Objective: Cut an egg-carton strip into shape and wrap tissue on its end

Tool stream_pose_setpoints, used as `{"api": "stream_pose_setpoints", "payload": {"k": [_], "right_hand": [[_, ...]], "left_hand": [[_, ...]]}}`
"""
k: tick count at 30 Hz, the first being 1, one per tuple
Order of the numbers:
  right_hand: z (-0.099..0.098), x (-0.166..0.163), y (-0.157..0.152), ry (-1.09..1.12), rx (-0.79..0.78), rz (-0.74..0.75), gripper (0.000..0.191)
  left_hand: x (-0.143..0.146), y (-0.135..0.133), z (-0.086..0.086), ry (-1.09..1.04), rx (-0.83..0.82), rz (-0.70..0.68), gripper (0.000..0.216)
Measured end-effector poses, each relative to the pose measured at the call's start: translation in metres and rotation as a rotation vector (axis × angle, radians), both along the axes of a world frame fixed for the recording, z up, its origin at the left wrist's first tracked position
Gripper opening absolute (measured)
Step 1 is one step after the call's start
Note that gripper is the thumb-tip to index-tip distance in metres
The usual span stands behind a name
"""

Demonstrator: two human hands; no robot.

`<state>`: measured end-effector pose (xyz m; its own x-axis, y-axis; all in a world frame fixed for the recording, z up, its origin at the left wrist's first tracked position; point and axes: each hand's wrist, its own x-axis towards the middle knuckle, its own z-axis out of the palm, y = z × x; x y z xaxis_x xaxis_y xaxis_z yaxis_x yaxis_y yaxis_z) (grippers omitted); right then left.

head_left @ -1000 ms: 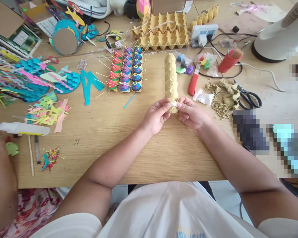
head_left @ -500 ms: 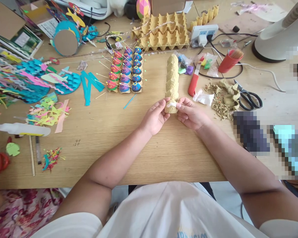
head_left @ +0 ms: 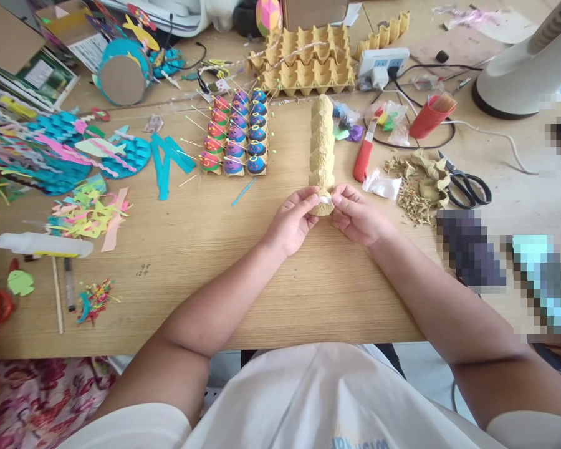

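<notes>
A strip of tan egg carton cups (head_left: 322, 140) lies lengthwise on the table in front of me. Across its nearest cup runs a small white strip (head_left: 325, 200) that looks like soft clay. My left hand (head_left: 294, 218) is closed on the carton's near left side, its thumb at the left end of the white strip. On the other side, the thumb and fingers of my right hand (head_left: 355, 215) pinch at the white strip's right end, against the cup. Part of the near cup is hidden by my fingers.
Painted carton caterpillars (head_left: 234, 134) stand to the left. A red-handled knife (head_left: 364, 153), white packet (head_left: 382, 185), carton scraps (head_left: 423, 187) and black scissors (head_left: 470, 187) lie to the right. Egg trays (head_left: 308, 59) are at the back; a glue bottle (head_left: 42, 244) is at left.
The white strip now lies straighter and flatter across the near cup, with my left thumb moved onto its left end. The carton's far end has tipped slightly; both hands stay around the near end.
</notes>
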<state>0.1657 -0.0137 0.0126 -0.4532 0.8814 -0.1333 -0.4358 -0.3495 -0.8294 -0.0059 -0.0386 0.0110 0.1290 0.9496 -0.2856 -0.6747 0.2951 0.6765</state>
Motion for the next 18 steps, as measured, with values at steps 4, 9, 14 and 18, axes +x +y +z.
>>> {"api": "stream_pose_setpoints", "payload": {"k": [4, 9, 14, 18], "right_hand": [[-0.0001, -0.0019, -0.0014, -0.045, 0.043, 0.007, 0.055], [0.0022, -0.0026, -0.0029, -0.057, 0.048, -0.001, 0.057], [0.0028, -0.0025, -0.0028, -0.071, 0.043, -0.012, 0.058], [0.0014, -0.0028, -0.0021, -0.064, 0.042, -0.018, 0.058]], "left_hand": [[-0.0002, -0.0003, -0.0042, 0.014, 0.035, -0.009, 0.038], [0.0011, -0.0006, -0.0047, 0.02, 0.027, 0.001, 0.037], [0.0024, -0.0009, 0.0007, 0.048, -0.024, 0.017, 0.019], [0.003, -0.001, 0.0036, 0.053, -0.039, 0.017, 0.016]]}}
